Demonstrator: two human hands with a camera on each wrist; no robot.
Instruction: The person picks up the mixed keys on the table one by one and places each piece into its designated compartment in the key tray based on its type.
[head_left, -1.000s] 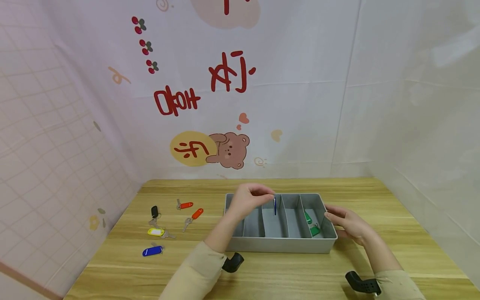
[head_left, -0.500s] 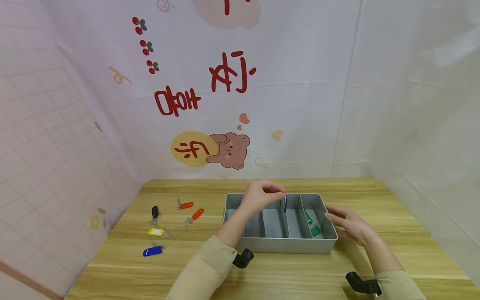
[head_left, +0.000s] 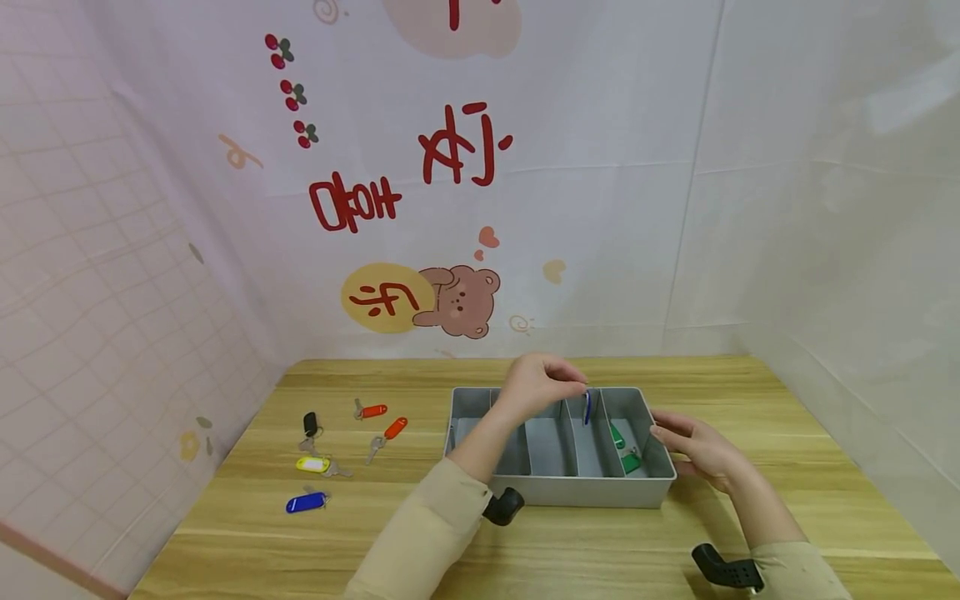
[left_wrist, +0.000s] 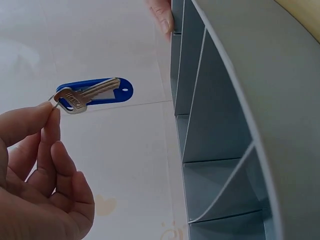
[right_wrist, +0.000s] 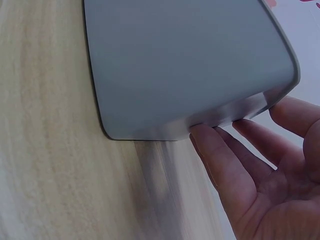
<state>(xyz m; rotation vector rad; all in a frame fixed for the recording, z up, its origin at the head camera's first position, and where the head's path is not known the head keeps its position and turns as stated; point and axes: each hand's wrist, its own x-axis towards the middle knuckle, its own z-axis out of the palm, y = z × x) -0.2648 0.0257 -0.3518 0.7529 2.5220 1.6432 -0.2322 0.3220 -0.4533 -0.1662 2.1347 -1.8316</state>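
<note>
Blue-tagged key [left_wrist: 95, 93], hanging near-vertical from left hand's [head_left: 542, 386] pinching fingers over grey tray [head_left: 570, 492]; right hand's [head_left: 697, 447] straight fingers touching tray

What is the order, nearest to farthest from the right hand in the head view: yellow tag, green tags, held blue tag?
1. Green tags, inside the tray, right end.
2. Held blue tag, hanging from the left hand.
3. Yellow tag, on the table, left side.

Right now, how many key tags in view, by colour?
Blue tags: 2 (one held by the left hand)
Orange-red tags: 2
Green tags: 2
Yellow tag: 1
Black tag: 1
Total: 8
</note>
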